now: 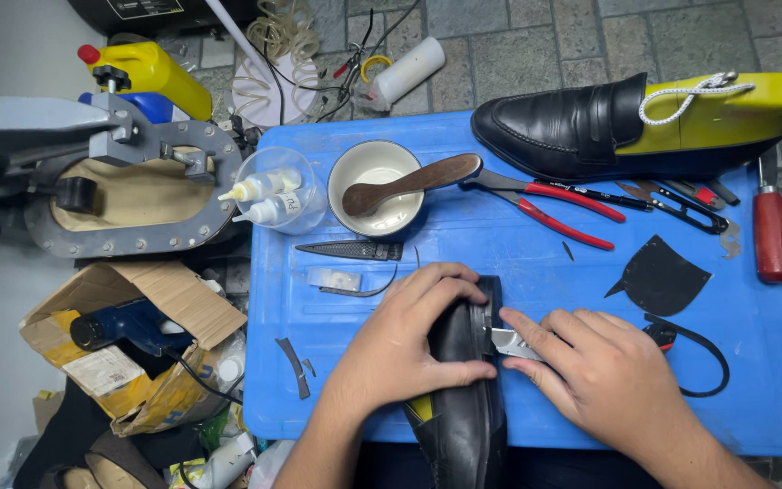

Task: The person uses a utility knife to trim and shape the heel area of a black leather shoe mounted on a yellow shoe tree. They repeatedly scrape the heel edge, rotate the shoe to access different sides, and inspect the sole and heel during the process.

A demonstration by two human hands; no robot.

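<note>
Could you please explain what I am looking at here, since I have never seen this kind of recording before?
There is one picture, taken by a camera on a person's head, looking down at their two bare hands over a blue table. No machine is doing the work. The left hand grips a black shoe, and the right hand presses a metal blade against it. Further back lie a second black shoe on a yellow last, red-handled pliers, a bowl with a wooden-handled brush laid across it, and a black leather piece. A grey metal press stands to the left, beside the table.
</note>
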